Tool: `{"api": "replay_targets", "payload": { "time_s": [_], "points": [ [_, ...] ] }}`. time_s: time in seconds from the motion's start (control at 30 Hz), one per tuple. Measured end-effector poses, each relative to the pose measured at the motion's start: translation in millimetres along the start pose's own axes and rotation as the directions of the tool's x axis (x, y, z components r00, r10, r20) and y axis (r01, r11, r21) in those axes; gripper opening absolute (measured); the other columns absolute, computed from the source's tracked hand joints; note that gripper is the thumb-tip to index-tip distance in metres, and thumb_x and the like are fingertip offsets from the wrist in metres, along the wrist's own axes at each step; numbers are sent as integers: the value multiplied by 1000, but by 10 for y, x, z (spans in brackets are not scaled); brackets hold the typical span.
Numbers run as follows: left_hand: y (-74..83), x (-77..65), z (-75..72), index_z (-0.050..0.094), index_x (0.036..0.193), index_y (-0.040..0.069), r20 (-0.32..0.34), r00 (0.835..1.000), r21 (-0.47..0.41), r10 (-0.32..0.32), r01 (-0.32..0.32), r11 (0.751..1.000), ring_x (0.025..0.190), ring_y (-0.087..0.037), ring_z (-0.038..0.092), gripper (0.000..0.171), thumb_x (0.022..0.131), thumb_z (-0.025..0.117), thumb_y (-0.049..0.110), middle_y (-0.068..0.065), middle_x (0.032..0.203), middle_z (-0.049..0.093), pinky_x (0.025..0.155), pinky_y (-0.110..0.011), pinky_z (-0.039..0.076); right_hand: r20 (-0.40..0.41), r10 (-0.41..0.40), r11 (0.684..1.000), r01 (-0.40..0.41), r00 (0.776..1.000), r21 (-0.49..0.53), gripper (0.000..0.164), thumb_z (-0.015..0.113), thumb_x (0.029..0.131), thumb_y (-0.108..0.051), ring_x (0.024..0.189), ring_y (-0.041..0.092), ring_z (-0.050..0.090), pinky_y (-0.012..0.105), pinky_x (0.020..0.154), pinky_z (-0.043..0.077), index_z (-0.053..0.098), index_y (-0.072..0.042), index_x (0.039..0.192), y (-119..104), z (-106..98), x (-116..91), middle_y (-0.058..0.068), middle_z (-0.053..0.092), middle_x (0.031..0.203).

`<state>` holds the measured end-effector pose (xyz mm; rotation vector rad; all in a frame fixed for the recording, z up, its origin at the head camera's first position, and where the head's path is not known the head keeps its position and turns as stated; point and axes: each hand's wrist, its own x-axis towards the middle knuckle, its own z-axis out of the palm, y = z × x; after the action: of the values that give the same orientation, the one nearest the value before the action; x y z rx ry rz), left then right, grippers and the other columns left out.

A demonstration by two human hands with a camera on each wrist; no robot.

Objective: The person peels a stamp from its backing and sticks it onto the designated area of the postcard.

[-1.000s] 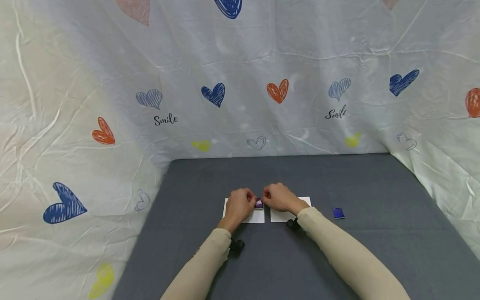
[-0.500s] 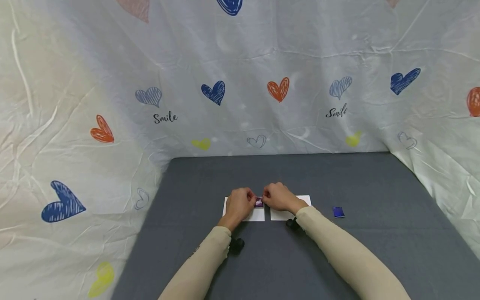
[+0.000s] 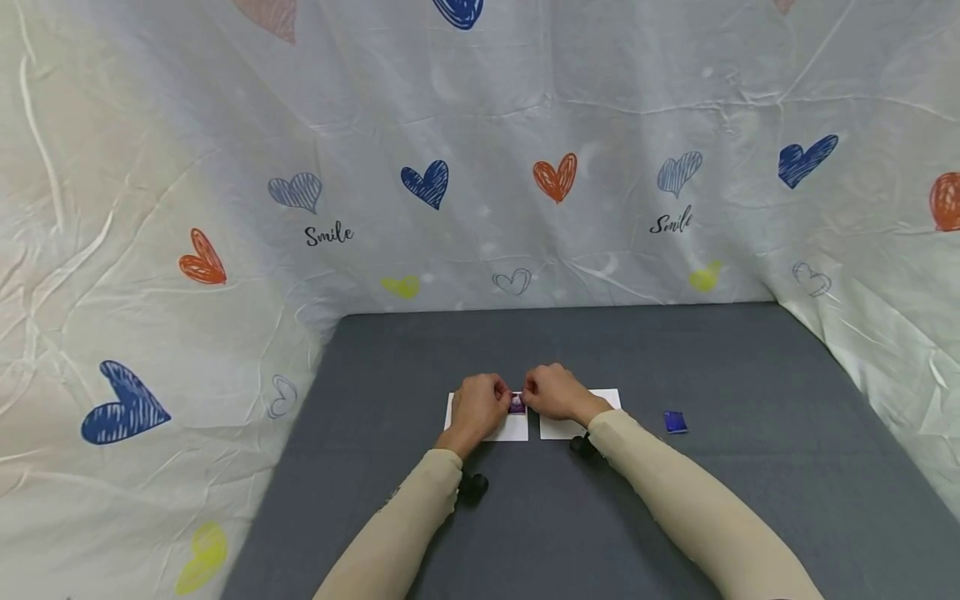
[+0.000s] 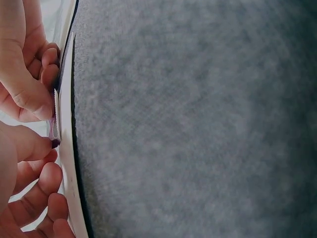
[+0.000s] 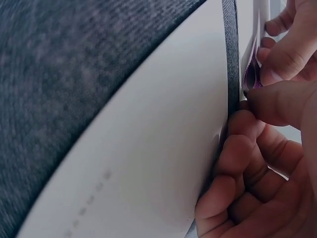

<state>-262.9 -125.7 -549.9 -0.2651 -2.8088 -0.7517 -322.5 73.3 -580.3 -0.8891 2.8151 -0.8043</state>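
Observation:
A small purple printed piece [image 3: 517, 404], thin and slightly bowed, is at the upper right of the left white card [image 3: 512, 429]. My left hand [image 3: 480, 405] pinches its left edge between thumb and finger. The right hand [image 3: 557, 392] pinches the opposite edge, its other fingers curled over the right white card [image 3: 558, 430]. In the right wrist view the purple piece [image 5: 251, 74] shows a curved purple edge between the two thumbs. The left wrist view catches the same piece [image 4: 52, 130] nearly edge-on, close over the card.
A small blue square packet [image 3: 675, 422] lies to the right on the dark grey tabletop [image 3: 525, 525]. A narrow strip of grey cloth parts the two white cards. Behind stands a white curtain [image 3: 487, 242] printed with hearts and the word Smile.
Both hands stay in nearly the same place, still pinching the purple piece, whose visible face has shifted slightly in tilt. The whole head view has drifted slightly.

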Motion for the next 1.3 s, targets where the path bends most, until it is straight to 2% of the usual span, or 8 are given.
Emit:
{"api": "replay_targets", "payload": {
  "time_s": [0.1,0.27,0.33,0.5,0.67,0.8,1.07,1.3],
  "points": [
    [50,1,-55,75,80,17,22,999,6,-23,23,1000,69,-16,63,14,94,75,20,3,76,70,64,-40,53,12,34,999,-34,999,7,16,64,99,-27,62,12,58,33,61,48,72,-21,85,-6,16,37,-7,65,74],
    [131,-23,-125,77,83,17,63,996,48,-57,55,997,71,-17,65,15,98,77,20,1,79,72,68,-39,55,18,91,996,-91,996,23,14,67,98,-19,63,14,56,33,62,45,71,-17,84,-401,-249,-141,-3,64,73],
    [124,-24,-111,77,83,17,62,997,54,-52,49,997,71,-18,66,14,98,77,20,1,79,73,67,-39,55,12,83,996,-84,996,19,15,68,99,-20,65,15,57,34,64,47,71,-15,85,-421,-254,-164,-2,65,75],
    [13,1,5,74,79,18,6,1000,48,9,-10,999,67,-18,64,14,92,77,19,1,75,71,61,-41,53,-4,55,998,-55,998,7,14,66,96,-23,63,17,56,37,62,47,69,-16,84,-145,-28,-40,-1,64,75],
    [-26,10,60,70,83,17,-31,999,62,20,-18,998,67,-21,64,8,88,76,19,1,73,67,59,-42,51,-12,64,998,-65,998,-19,14,68,94,-24,63,17,56,37,61,47,68,-18,81,-75,34,22,-2,63,73],
    [5,-5,40,69,89,17,-24,999,61,21,-20,998,71,-23,66,8,85,76,14,1,74,67,61,-45,52,-38,71,997,-71,997,-18,13,71,91,-23,62,16,57,36,61,48,69,-18,79,-115,-1,1,-3,64,72],
    [142,-54,-101,77,92,20,78,997,136,9,-20,991,85,-25,67,5,90,76,15,1,83,69,71,-48,56,-71,63,998,-64,996,-15,12,72,90,-17,62,15,57,38,61,49,69,-15,79,-453,-265,-183,-2,65,73],
    [153,-76,-130,79,98,19,122,993,127,0,-16,992,87,-22,61,7,91,78,17,2,84,64,73,-47,51,-58,33,992,-40,998,-122,15,77,95,-13,64,14,57,34,62,48,67,-16,85,-608,-307,-221,-2,64,74]
  ]
}}
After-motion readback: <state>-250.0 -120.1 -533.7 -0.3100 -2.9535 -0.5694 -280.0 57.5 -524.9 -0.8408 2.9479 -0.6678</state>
